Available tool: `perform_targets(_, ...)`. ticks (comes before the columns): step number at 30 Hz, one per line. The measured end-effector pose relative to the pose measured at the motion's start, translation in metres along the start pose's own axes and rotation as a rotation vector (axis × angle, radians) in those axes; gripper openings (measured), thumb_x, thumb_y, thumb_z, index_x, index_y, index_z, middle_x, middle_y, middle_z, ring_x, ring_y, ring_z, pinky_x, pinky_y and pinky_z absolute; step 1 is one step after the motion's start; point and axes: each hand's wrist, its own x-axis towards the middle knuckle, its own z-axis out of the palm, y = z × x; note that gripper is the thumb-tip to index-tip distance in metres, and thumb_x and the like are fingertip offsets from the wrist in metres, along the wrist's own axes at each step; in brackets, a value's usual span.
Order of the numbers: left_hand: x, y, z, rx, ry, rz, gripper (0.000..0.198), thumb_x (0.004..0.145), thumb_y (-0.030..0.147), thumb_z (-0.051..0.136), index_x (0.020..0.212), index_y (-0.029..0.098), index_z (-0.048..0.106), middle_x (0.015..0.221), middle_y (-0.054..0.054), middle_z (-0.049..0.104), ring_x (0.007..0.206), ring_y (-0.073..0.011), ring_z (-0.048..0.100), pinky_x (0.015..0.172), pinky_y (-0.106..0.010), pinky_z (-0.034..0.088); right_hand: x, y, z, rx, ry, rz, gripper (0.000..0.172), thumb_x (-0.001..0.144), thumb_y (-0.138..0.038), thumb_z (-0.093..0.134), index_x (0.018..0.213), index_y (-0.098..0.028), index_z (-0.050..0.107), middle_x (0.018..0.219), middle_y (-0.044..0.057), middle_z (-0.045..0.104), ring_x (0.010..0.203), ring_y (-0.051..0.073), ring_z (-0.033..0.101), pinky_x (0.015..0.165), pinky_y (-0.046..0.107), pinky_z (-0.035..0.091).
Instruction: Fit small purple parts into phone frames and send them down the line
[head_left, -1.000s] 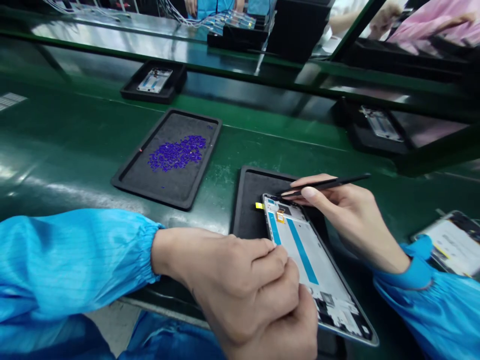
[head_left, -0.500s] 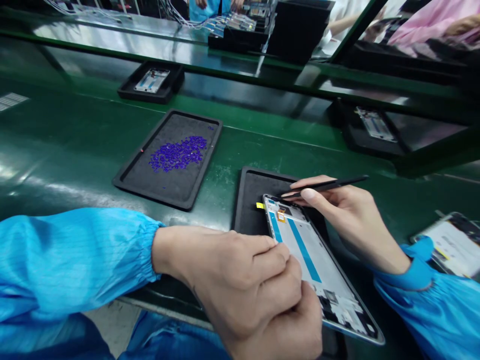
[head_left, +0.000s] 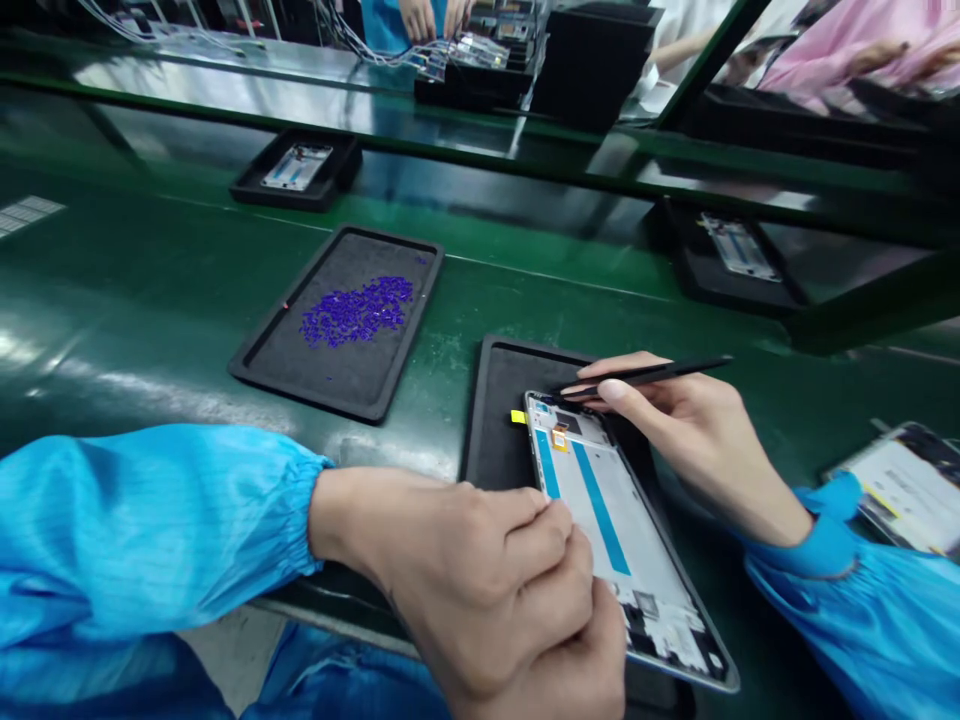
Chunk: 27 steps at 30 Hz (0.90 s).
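Note:
A silver phone frame [head_left: 600, 500] with two blue strips lies slanted over a black tray, a yellow tab sticking out at its upper left. My left hand [head_left: 502, 580] is closed on the frame's near left side; its fingertips are partly hidden. In my right hand [head_left: 690, 420] are black tweezers [head_left: 660, 371], held like a pen. Their tips reach the frame's top end, where small dark parts sit. I cannot make out whether anything is between the tips. Below the frame, the black tray [head_left: 491, 400] shows at the upper left.
Left of it, another black tray [head_left: 300, 375] holds a heap of tiny purple pieces [head_left: 360, 310]. Farther back, a box with a phone frame [head_left: 298, 167] stands left, and another phone frame [head_left: 739, 247] lies right. A phone part [head_left: 911, 490] rests at far right. Co-workers' hands [head_left: 435, 18] show beyond.
The phone frame's lower end and my left hand have shifted slightly left. The tweezers stay at the frame's top end. Across the bench, a co-worker's hands have come lower into view.

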Motion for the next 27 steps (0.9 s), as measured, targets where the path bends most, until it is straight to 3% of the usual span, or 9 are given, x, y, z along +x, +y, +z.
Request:
perform_targets(4,0.004,0.008,0.001,-0.036,-0.05,0.022,0.025,0.096,0.021,0.053,0.092,0.019,0.077,0.084,-0.005,0.077,0.076,-0.0194,0.074,0.066,-0.029,0.062,-0.002,0.001,0.001,0.184,0.019,0.103,0.027,0.094,-0.046,0.067,0.104,-0.021,0.073,0.097,0.005,0.077,0.09,0.021,0.075,0.079,0.029,0.062)
perform_targets(8,0.009,0.016,-0.001,-0.065,-0.207,-0.015,0.029,0.094,0.017,0.049,0.092,0.016,0.077,0.084,-0.008,0.077,0.073,-0.0192,0.073,0.057,-0.028,0.057,-0.002,0.005,0.002,0.164,0.024,0.067,0.029,0.094,-0.049,0.067,0.102,-0.022,0.074,0.1,0.005,0.077,0.093,0.023,0.075,0.083,0.032,0.061)
perform_targets(12,0.01,0.022,-0.001,-0.135,-0.327,-0.086,0.024,0.094,0.016,0.049,0.093,0.014,0.073,0.087,-0.009,0.074,0.07,-0.0179,0.068,0.067,-0.032,0.057,0.0,0.006,0.003,0.205,0.027,0.057,0.034,0.092,-0.052,0.067,0.1,-0.02,0.073,0.102,0.007,0.076,0.094,0.025,0.075,0.086,0.037,0.061)
perform_targets(16,0.01,0.021,-0.004,-0.18,-0.345,-0.099,0.021,0.097,0.024,0.055,0.099,0.011,0.07,0.092,-0.009,0.071,0.076,-0.0167,0.065,0.071,-0.031,0.055,0.001,0.009,0.005,0.368,0.044,0.072,0.04,0.085,-0.056,0.073,0.099,-0.018,0.071,0.099,0.008,0.076,0.094,0.025,0.074,0.087,0.038,0.062)
perform_targets(19,0.01,0.025,-0.012,-0.278,-0.339,-0.058,0.02,0.098,0.031,0.058,0.097,0.013,0.067,0.082,-0.003,0.062,0.069,-0.0131,0.057,0.055,-0.029,0.043,0.003,0.014,0.005,0.479,0.107,0.088,0.048,0.08,-0.06,0.076,0.099,-0.016,0.07,0.096,0.009,0.076,0.094,0.026,0.074,0.082,0.036,0.062)
perform_targets(22,0.007,0.039,-0.017,-0.305,-0.435,-0.045,0.01,0.098,0.026,0.058,0.095,0.018,0.061,0.07,0.003,0.049,0.06,-0.0114,0.045,0.048,-0.03,0.03,0.004,0.017,0.001,0.517,0.201,0.072,0.051,0.08,-0.061,0.076,0.098,-0.014,0.069,0.095,0.011,0.075,0.094,0.026,0.075,0.079,0.035,0.062)
perform_targets(27,-0.005,0.054,-0.012,-0.203,-0.575,-0.145,0.018,0.096,0.027,0.059,0.086,0.019,0.048,0.068,0.003,0.048,0.059,-0.0135,0.044,0.048,-0.031,0.031,-0.003,0.019,-0.013,0.526,0.31,0.044,0.055,0.078,-0.065,0.076,0.098,-0.014,0.067,0.095,0.011,0.074,0.093,0.026,0.074,0.078,0.036,0.062)
